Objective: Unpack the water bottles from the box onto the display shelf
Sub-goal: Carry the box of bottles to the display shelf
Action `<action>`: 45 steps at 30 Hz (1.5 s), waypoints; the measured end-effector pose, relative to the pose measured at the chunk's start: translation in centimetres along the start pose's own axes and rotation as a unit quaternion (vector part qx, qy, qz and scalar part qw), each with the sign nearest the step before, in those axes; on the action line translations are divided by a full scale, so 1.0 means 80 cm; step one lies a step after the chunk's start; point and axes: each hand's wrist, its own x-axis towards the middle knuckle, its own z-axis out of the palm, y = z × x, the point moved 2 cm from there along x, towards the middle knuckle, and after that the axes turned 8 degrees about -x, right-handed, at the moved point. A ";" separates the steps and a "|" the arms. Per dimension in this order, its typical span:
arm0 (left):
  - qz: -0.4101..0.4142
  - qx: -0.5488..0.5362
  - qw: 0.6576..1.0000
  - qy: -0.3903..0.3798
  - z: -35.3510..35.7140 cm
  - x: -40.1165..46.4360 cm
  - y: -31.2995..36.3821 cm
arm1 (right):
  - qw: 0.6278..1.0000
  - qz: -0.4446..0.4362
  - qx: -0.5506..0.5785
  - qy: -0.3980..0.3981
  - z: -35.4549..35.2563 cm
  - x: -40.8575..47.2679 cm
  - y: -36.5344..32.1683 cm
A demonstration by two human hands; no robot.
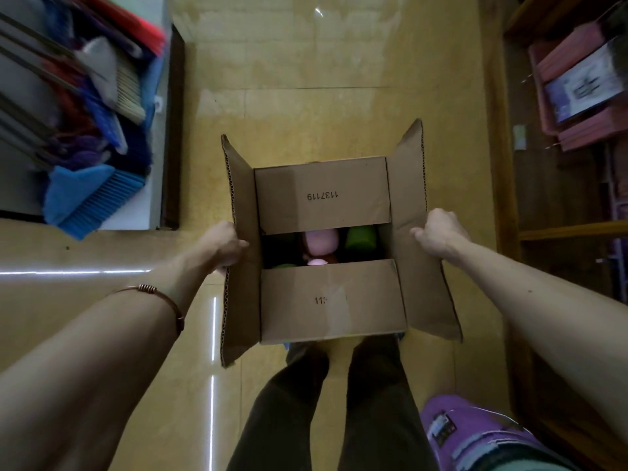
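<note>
A brown cardboard box (323,198) is in front of my legs, above the yellow tiled floor. Its two inner flaps lie nearly flat with a gap between them; the two side flaps stand outward. Through the gap I see a pink bottle (321,241) and a green bottle (361,236); the rest of the contents are hidden. My left hand (227,244) grips the left side flap at its edge. My right hand (438,232) grips the right side flap. A wooden display shelf (571,229) stands along the right.
A bin of brooms and brushes (88,130) stands at the left. Pink trays (584,96) and a packaged item sit on the right shelf. A purple item (475,433) lies at the lower right. Open tiled floor (306,62) stretches ahead.
</note>
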 end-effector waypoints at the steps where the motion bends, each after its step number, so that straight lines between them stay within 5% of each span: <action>1: 0.005 -0.005 1.000 0.002 -0.016 -0.012 0.005 | 1.000 -0.005 0.001 0.003 -0.015 -0.011 -0.008; 11: 0.034 -0.015 0.998 0.048 -0.150 -0.078 0.088 | 0.997 -0.045 0.028 0.053 -0.151 -0.047 -0.085; 27: 0.074 0.001 0.992 0.103 -0.250 -0.033 0.352 | 0.994 -0.079 0.051 0.059 -0.408 0.101 -0.137; 45: 0.101 0.045 0.994 0.022 -0.418 0.179 0.706 | 0.996 -0.007 0.057 0.074 -0.674 0.353 -0.243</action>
